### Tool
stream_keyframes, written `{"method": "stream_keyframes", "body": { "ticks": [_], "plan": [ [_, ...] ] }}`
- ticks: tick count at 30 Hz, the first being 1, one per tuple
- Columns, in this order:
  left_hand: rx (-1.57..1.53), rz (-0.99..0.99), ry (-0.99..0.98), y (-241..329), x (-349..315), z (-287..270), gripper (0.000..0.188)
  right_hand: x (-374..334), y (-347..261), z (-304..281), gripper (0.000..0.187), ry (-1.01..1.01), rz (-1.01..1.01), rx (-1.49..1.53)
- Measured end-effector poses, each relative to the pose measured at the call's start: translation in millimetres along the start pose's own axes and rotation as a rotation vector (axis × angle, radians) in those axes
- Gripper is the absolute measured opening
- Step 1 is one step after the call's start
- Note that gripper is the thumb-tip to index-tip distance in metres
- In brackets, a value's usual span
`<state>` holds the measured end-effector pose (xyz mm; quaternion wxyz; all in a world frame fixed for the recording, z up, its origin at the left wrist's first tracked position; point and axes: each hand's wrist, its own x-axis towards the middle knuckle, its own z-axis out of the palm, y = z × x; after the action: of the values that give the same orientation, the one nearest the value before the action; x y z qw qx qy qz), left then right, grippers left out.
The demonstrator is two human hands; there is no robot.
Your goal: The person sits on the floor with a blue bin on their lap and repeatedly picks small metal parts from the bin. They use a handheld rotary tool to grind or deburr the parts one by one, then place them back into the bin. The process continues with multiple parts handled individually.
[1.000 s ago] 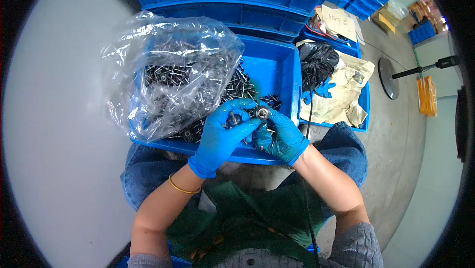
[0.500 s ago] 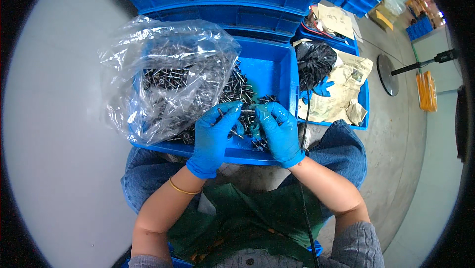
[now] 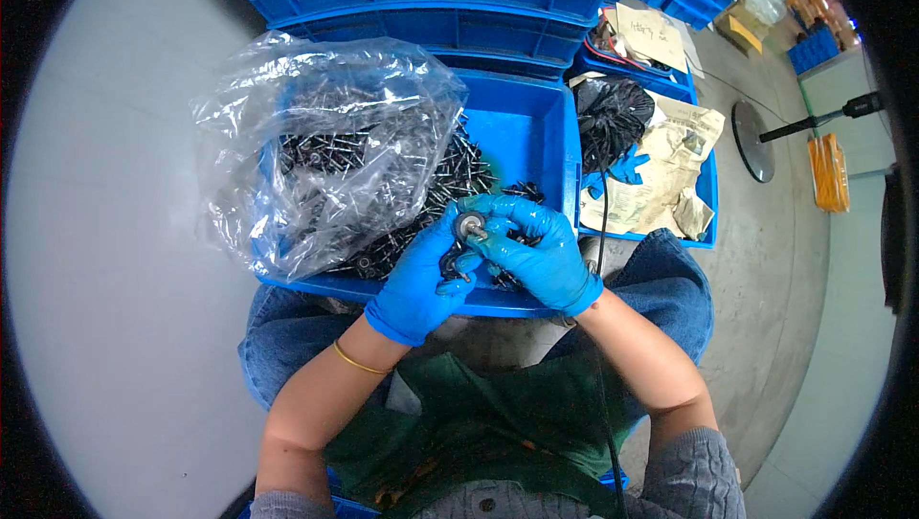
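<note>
Blue tray [image 3: 525, 131]: smooth, semi-glossy plastic. Inside it, small parts [image 3: 467, 167] with shiny metal shanks. Draped over its left side, a clear bag [image 3: 325, 189] of glossy, crinkled plastic film. Above its near edge, a round part [image 3: 469, 223] with a bright metallic centre; left glove [image 3: 414, 287] and right glove [image 3: 544, 265], thin and glossy. To its right, matt, creased paper [image 3: 682, 150].

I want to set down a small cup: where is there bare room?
In the blue tray, the far right corner, bordered by its walls and the dark metal parts; also the grey floor right of the crumpled paper. It is crowded under the plastic bag and around the left hand and right hand.
</note>
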<state>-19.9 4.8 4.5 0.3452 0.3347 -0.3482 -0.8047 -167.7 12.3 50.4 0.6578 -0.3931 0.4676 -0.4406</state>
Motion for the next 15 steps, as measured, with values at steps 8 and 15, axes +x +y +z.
{"method": "stream_keyframes", "body": {
  "ticks": [8, 15],
  "plan": [
    [-0.137, -0.191, -0.029, 11.9, -3.6, 14.5, 0.014, 10.3, 8.6, -16.3, 0.019, -0.057, 0.084, 0.056],
    [-0.564, -0.331, 0.002, 11.2, 0.2, 11.9, 0.013, 11.3, 4.8, -16.7, 0.019, -0.105, 0.12, 0.053]
  ]
}}
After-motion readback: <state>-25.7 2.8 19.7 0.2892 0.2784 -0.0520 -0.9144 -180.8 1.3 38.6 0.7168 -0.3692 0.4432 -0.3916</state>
